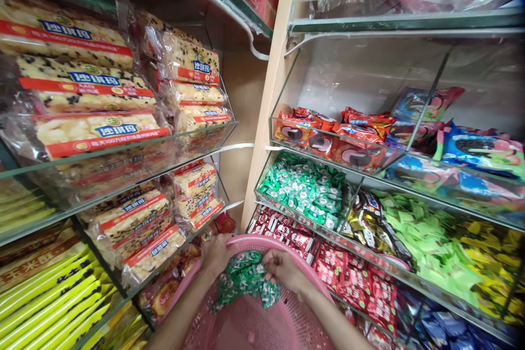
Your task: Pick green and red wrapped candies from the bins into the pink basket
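A pink plastic basket [287, 333] with perforated sides is low in the middle of the head view. My left hand [216, 256] is closed over its far left rim. Inside lie green-wrapped candies [241, 279], heaped toward the far side. Over the right of that heap is my right hand [284, 269], its fingers curled and pinched against a green wrapper. How many candies it grips is hidden by the fingers. Just beyond the basket, a clear shelf bin holds more green candies [305, 188] of the same look.
Glass-fronted shelves rise on both sides, meeting at a wooden post [266, 82]. Packaged pastry bars [98, 87] fill the left shelves, above yellow packets [53, 295]. On the right are red snack packs [340, 136], light green candies [426, 240] and red-wrapped candies [353, 279].
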The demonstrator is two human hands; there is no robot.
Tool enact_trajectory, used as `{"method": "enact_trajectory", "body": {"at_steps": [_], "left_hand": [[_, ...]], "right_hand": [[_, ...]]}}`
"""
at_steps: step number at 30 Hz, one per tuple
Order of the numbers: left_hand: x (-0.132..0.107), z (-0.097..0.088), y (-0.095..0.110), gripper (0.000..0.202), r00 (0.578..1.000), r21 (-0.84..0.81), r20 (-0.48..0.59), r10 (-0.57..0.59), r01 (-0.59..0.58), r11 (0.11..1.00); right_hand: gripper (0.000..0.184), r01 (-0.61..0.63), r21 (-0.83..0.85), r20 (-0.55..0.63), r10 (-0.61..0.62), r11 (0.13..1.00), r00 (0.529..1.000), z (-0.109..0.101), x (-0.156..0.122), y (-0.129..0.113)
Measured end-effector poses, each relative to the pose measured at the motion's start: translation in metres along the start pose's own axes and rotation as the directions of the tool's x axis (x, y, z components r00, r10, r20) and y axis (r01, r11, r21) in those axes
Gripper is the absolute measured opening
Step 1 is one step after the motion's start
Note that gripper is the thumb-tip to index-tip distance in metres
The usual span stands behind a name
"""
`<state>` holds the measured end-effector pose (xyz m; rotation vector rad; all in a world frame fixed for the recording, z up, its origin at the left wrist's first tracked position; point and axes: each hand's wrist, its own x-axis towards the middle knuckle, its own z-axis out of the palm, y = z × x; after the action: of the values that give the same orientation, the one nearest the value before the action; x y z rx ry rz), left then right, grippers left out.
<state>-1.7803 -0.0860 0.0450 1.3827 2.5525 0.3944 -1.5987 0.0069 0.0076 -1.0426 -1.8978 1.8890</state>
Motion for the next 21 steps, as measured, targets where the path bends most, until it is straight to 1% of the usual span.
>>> {"method": "enact_trajectory", "body": {"at_steps": [3, 11, 16, 21], "left_hand": [[0.001, 0.0, 0.0, 0.027, 1.0, 0.003, 0.007, 0.004, -0.004, 1.0], [0.001, 0.002, -0.001, 0.029, 1.0, -0.004, 0.005, 0.012, -0.012, 1.0], [0.002, 0.003, 0.0, 0.028, 1.0, 0.004, 0.001, 0.025, -0.025, 1.0], [0.0, 0.002, 0.001, 0.027, 1.0, 0.002, 0.008, 0.011, -0.011, 1.0]], "right_hand": [[0.01, -0.045, -0.018, 0.018, 0.045, 0.999, 0.999, -0.004, -0.001, 0.003], [0.01, -0.1, 0.014, -0.025, 0.1, 0.995, 0.995, -0.007, -0.006, 0.0], [0.012, -0.103, 0.028, -0.021, 0.104, 0.994, 0.994, -0.009, -0.004, 0.006], [0.015, -0.109, 0.017, -0.01, 0.109, 0.994, 0.994, -0.01, -0.002, 0.012]]}}
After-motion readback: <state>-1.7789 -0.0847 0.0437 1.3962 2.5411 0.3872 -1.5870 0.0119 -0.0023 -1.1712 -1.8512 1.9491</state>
